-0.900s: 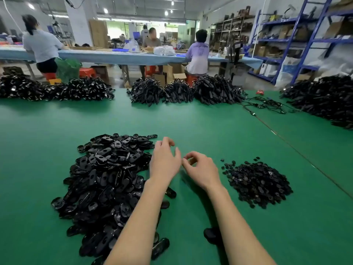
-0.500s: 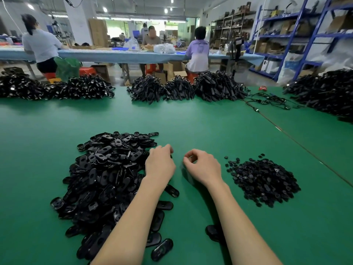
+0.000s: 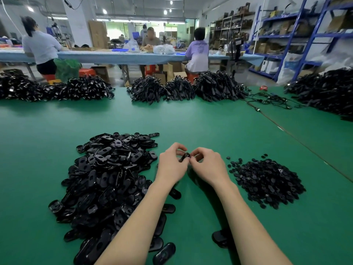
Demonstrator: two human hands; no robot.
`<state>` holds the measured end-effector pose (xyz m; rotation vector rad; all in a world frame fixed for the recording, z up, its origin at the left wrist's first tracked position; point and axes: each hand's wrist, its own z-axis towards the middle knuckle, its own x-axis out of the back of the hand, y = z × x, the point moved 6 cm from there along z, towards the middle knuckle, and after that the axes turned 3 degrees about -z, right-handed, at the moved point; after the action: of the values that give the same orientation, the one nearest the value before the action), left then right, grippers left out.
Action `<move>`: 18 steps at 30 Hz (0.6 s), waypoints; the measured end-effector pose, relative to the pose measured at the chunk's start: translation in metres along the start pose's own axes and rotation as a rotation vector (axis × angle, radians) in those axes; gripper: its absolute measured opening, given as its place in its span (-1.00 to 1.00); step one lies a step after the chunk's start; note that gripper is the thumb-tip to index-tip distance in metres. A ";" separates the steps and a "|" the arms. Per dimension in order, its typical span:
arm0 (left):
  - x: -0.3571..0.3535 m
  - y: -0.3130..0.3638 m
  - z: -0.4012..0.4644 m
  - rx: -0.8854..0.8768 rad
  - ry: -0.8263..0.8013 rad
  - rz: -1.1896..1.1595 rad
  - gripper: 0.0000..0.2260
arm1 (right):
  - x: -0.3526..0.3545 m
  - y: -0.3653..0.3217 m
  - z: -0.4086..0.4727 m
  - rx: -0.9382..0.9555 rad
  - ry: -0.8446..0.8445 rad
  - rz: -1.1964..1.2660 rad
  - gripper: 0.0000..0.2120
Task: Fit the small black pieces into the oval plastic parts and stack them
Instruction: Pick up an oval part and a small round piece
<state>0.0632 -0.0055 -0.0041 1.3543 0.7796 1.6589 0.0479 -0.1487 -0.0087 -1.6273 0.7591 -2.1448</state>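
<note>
A big heap of glossy black oval plastic parts (image 3: 107, 180) lies on the green table, left of my arms. A smaller heap of small black pieces (image 3: 267, 182) lies to the right. My left hand (image 3: 172, 165) and my right hand (image 3: 207, 166) meet above the table between the heaps. Both pinch one black oval part (image 3: 185, 156) between their fingertips. Whether a small piece sits in it is hidden by the fingers. A short stack of oval parts (image 3: 219, 239) lies under my right forearm.
Bundles of black parts (image 3: 187, 88) line the far edge of the green table (image 3: 191, 121), with more at the right (image 3: 328, 92) and loose cables (image 3: 271, 100). Several people sit at a blue table (image 3: 118, 55) behind. Blue shelving (image 3: 305, 35) stands at the right.
My hands were apart, the left one at the edge of the oval heap. They have come together and now hold one oval part between them.
</note>
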 end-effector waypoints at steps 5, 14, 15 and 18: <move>0.004 -0.003 0.002 0.015 -0.005 -0.023 -0.81 | 0.022 0.014 0.000 -0.080 0.133 -0.167 -0.84; 0.007 -0.006 0.003 0.059 -0.011 -0.063 -0.83 | 0.053 0.065 0.007 -0.325 0.174 -0.335 -0.69; 0.007 -0.006 0.002 0.050 -0.004 -0.043 -0.83 | 0.053 0.065 0.007 -0.326 0.175 -0.325 -0.72; 0.012 -0.003 0.001 -0.022 0.051 0.151 -0.83 | 0.054 0.063 0.007 -0.323 0.194 -0.257 -0.76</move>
<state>0.0644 0.0064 -0.0014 1.3895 0.7009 1.8208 0.0358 -0.2313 -0.0035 -1.7724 1.0519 -2.4936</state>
